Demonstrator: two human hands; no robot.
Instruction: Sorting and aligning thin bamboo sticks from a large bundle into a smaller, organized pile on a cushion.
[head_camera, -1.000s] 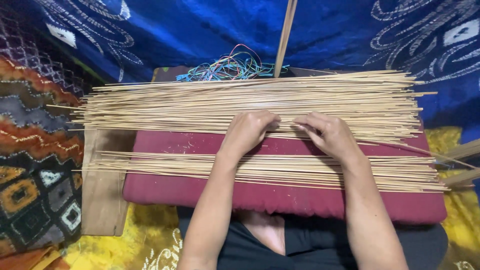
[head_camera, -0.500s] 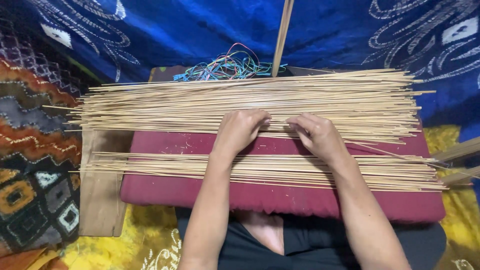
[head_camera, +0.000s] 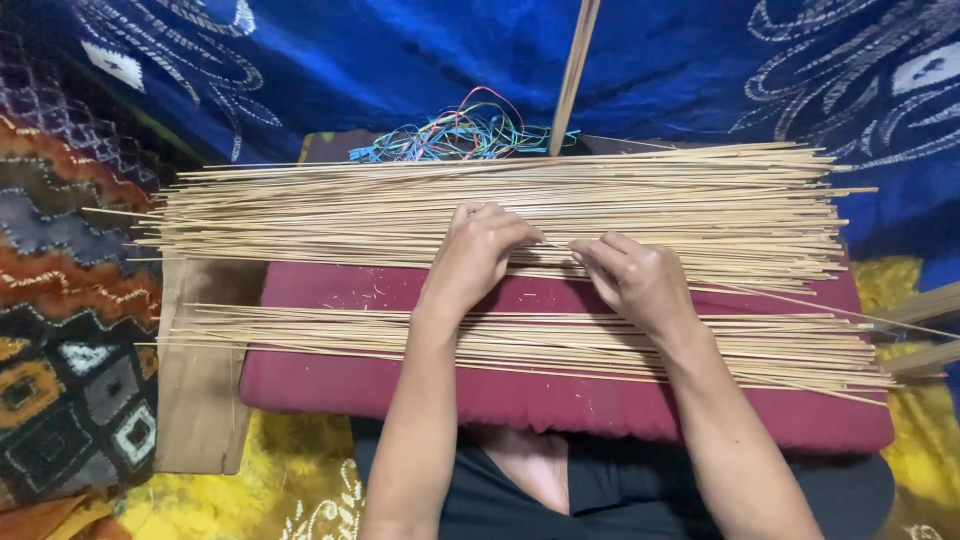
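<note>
Sticks, thin and pale, lie crosswise in two lots on a dark red cushion (head_camera: 560, 400) resting over the person's lap. The far, broad heap of sticks (head_camera: 300, 215) runs from well past the cushion's left edge to near its right edge, its ends ragged and uneven on both sides. The nearer, narrower bundle (head_camera: 300, 328) lies parallel to it, with a strip of bare cushion between the two.

The left hand (head_camera: 475, 255) rests palm down on the near edge of the far heap, fingers curled over the sticks and pressing on them; whether any single stick is pinched cannot be told. The right hand (head_camera: 632, 278) sits just beside it, fingers bent, the fingertips meeting at a stick at the heap's near edge. Both forearms cross over the nearer bundle.

A wooden board (head_camera: 200, 400) juts out from under the cushion on the left, under the overhanging stick ends. Beyond the far heap sits a tangle of coloured threads (head_camera: 455, 135), and a flat wooden slat (head_camera: 572, 70) runs away from it over the blue patterned cloth (head_camera: 380, 60). At the right edge, two wooden slat ends (head_camera: 925, 305) point in toward the cushion. Yellow cloth (head_camera: 290, 470) shows below the cushion's near edge.
</note>
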